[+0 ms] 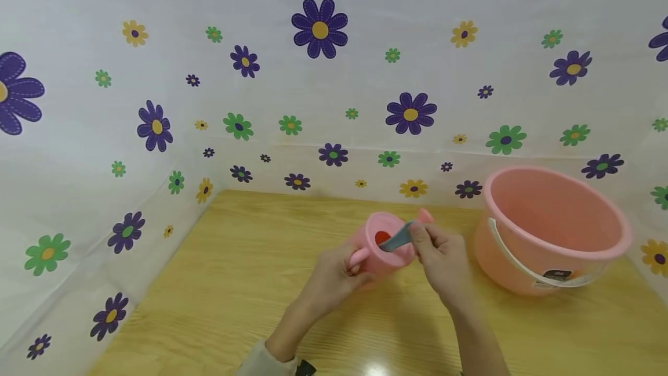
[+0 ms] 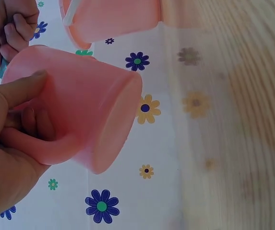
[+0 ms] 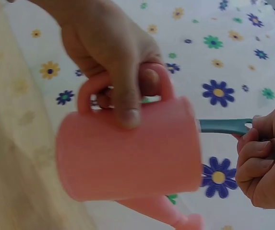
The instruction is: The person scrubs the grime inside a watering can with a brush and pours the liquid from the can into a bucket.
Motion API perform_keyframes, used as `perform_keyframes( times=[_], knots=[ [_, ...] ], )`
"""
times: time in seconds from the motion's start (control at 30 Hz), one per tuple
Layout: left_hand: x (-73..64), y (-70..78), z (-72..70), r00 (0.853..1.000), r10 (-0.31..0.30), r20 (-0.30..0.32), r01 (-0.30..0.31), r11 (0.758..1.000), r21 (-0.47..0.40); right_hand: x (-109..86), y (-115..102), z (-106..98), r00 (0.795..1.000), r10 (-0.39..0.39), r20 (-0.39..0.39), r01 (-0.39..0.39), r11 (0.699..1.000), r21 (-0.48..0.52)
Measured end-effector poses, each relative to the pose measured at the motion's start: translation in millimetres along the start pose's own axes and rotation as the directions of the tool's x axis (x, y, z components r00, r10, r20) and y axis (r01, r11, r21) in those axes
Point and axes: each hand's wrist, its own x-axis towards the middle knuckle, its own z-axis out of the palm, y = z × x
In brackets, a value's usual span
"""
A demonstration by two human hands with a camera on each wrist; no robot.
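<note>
My left hand (image 1: 330, 283) grips a pink toy watering can (image 2: 91, 100) by its loop handle, with the thumb laid along the can's body. The can is tilted above the table, its opening toward my right hand (image 1: 443, 257). Fingers of that right hand pinch the end of a blue-grey tool handle (image 3: 222, 125), whose other end reaches into the opening. Something red (image 1: 382, 237) shows inside the can; its kind is hidden. The can's spout (image 3: 151, 211) sticks out on the side away from the loop handle and ends in a flared tip (image 1: 425, 215).
A large pink bucket (image 1: 553, 170) with a white carrying handle (image 1: 522, 268) stands to the right on the wood-patterned table (image 1: 235, 260). White sheeting (image 1: 292, 80) printed with flowers rises behind the table and along its left side.
</note>
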Motion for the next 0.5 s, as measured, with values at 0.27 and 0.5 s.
perform_keyframes(
  times=[0.27, 0.5],
  knots=[
    [-1.2, -0.6, -0.5, 1.000, -0.011, 0.017, 0.011, 1.000, 0.002, 0.1, 1.9, -0.7, 0.999, 0.014, 0.037, -0.013, 1.000, -0.008],
    [-1.9, 0.7, -0.1, 0.999, -0.029, 0.035, 0.028, 1.000, 0.011, -0.5, 2.4, -12.0, 1.000, 0.000, -0.020, -0.001, 1.000, -0.025]
  ],
)
